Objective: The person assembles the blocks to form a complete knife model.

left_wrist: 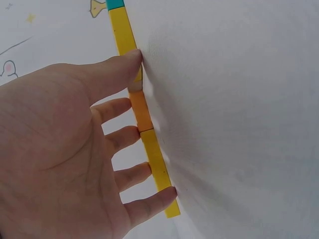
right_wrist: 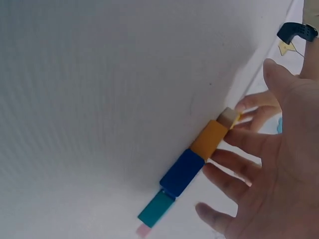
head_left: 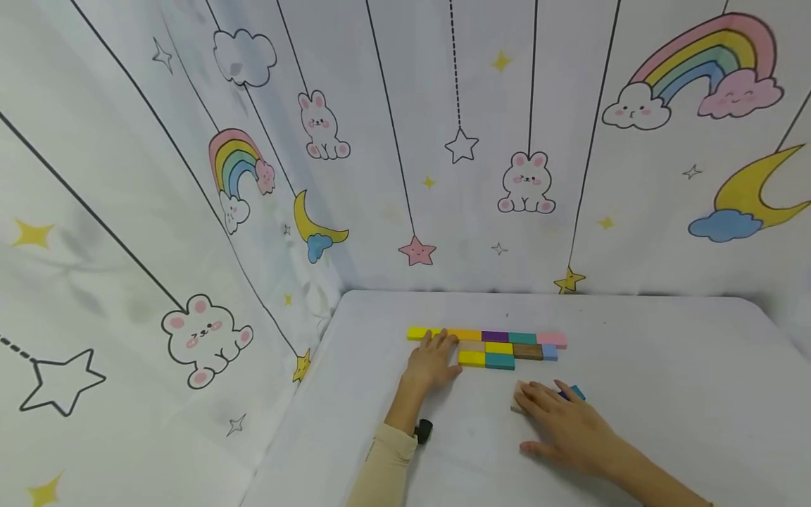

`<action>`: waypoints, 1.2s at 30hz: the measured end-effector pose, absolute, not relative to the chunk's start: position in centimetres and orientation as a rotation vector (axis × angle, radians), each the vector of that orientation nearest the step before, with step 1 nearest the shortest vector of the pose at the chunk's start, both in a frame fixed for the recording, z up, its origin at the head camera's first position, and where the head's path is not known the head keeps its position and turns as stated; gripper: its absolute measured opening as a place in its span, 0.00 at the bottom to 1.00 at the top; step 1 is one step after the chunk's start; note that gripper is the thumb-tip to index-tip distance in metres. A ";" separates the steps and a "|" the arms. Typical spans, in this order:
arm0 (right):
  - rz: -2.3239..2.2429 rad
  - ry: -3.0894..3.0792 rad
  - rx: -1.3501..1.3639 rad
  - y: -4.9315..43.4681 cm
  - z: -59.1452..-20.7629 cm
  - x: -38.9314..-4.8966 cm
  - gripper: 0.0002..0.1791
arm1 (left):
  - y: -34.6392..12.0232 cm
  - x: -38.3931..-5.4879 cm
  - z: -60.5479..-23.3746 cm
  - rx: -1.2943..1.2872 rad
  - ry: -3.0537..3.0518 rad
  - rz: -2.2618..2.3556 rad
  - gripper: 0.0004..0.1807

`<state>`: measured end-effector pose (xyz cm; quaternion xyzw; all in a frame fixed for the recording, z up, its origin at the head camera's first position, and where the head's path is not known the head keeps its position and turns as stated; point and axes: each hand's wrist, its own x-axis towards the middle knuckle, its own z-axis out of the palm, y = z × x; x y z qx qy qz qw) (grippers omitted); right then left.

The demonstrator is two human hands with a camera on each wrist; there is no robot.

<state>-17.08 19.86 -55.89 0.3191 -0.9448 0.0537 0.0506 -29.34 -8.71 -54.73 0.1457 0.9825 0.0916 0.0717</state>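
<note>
Flat coloured blocks lie in staggered rows on the white table. The back row runs from a yellow block (head_left: pixel 417 333) to a pink block (head_left: pixel 551 340); a brown block (head_left: pixel 527 351) is in the middle row and a teal block (head_left: pixel 500 361) in the front row. My left hand (head_left: pixel 432 360) rests at the rows' left end, its fairly straight fingers touching yellow and orange blocks (left_wrist: pixel 141 110). Nearer me, my right hand (head_left: pixel 564 426) lies spread over a light wooden block (head_left: pixel 517 398) and a blue block (right_wrist: pixel 182 172). An orange block (right_wrist: pixel 209 140) lies between these, at its fingertips.
The white table (head_left: pixel 684 380) has its far edge against a white curtain (head_left: pixel 393 141) printed with rabbits, stars and rainbows. The curtain continues along the left side. A black device (head_left: pixel 424 431) is worn on the left wrist.
</note>
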 end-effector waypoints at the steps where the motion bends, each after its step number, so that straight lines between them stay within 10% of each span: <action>1: 0.152 -2.878 0.971 19.9 -55.9 -17.0 0.49 | -8.8 -29.3 -54.8 0.440 2.954 0.275 0.34; 36: -0.043 -3.034 0.695 17.4 -55.9 -16.1 0.54 | -9.0 -28.7 -55.3 0.450 3.001 0.304 0.35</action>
